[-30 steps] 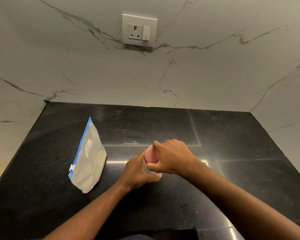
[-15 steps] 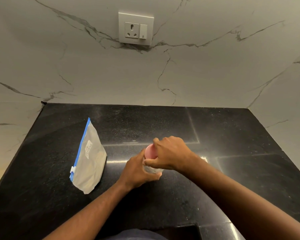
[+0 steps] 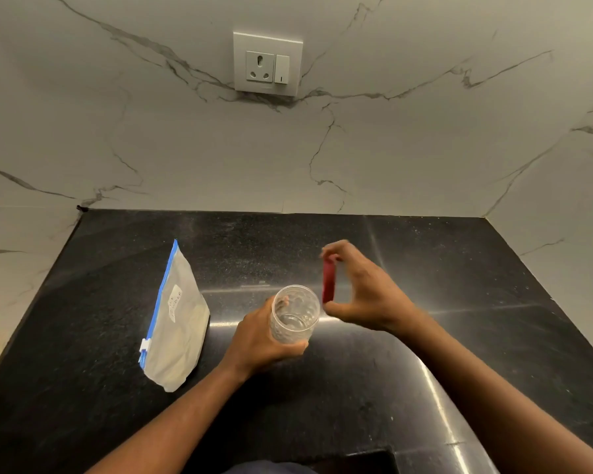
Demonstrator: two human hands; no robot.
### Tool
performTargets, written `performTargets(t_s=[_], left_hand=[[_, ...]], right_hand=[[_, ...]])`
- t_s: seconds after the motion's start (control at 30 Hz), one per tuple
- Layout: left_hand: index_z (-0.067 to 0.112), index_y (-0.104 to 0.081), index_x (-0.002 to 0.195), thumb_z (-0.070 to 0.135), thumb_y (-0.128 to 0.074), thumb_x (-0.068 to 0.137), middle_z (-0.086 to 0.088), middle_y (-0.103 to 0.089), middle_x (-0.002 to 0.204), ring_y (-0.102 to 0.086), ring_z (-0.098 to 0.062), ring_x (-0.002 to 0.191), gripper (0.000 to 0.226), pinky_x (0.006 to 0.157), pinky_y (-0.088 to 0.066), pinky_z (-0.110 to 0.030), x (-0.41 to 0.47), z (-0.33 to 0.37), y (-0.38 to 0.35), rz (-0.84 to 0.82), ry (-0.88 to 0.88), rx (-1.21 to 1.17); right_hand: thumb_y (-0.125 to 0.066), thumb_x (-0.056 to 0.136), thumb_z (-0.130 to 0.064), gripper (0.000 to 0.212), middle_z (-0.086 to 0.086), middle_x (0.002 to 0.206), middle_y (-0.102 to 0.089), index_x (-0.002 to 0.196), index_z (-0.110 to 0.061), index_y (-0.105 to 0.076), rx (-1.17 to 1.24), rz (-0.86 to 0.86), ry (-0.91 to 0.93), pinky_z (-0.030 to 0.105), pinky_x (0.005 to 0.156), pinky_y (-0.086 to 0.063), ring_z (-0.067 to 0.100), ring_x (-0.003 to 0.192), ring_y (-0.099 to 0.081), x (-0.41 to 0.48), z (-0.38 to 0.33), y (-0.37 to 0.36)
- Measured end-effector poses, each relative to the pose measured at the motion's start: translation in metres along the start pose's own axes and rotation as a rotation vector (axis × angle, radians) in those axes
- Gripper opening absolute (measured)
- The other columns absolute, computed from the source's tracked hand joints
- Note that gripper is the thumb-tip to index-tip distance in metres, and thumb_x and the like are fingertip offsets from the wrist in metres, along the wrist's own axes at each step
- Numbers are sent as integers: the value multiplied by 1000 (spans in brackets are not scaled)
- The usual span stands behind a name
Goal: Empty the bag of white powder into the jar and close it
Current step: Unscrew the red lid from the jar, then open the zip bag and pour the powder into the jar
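A clear textured jar (image 3: pixel 295 313) stands open and empty on the black counter, with my left hand (image 3: pixel 259 340) wrapped around its left side. Just right of the jar's mouth, my right hand (image 3: pixel 363 295) pinches the red lid (image 3: pixel 328 281) edge-on between thumb and fingers, lifted clear of the jar. A zip bag of white powder (image 3: pixel 178 323) with a blue seal and a white label stands upright to the left of the jar, untouched and sealed.
The black stone counter (image 3: pixel 442 285) runs back to a marble wall with a socket and switch plate (image 3: pixel 267 65). Marble walls close in on the left and right sides. A dark cut-out (image 3: pixel 356 461) sits at the counter's near edge.
My right hand has taken the red lid off the jar and moved it up and to the right. The jar now shows its open mouth. The bag has not moved.
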State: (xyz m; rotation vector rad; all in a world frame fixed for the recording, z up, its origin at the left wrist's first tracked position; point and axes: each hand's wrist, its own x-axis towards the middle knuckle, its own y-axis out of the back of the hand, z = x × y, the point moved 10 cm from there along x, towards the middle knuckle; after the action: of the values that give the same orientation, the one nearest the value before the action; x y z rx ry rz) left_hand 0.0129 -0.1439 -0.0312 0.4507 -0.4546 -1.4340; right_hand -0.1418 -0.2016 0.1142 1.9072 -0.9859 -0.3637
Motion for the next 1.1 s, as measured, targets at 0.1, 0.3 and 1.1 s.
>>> performTargets(t_s=[0.1, 0.3, 1.1], left_hand=[[36, -58, 137, 62, -93, 58, 16, -73, 126, -69, -4, 112, 91, 99, -59, -30, -5, -2, 3, 33, 30, -11], [36, -55, 142, 62, -92, 60, 20, -70, 128, -67, 1, 115, 94, 100, -57, -26, -12, -5, 10, 97, 51, -26], [39, -69, 116, 57, -70, 82, 29, -69, 107, -70, 10, 99, 37, 83, -52, -2, -106, 109, 141, 265, -78, -2]], right_hand=[[-92, 67, -44, 69, -4, 122, -61, 116, -29, -45, 175, 186, -241, 27, 91, -56, 15, 111, -62, -15, 55, -10], [-91, 69, -49, 50, -3, 101, -64, 83, -20, -53, 151, 326, -514, 24, 72, -49, 18, 95, -62, -44, 117, -72], [-78, 91, -19, 9, -2, 125, -67, 99, -17, -73, 345, 128, 183, 42, 90, -59, 14, 119, -64, 9, -108, -15]])
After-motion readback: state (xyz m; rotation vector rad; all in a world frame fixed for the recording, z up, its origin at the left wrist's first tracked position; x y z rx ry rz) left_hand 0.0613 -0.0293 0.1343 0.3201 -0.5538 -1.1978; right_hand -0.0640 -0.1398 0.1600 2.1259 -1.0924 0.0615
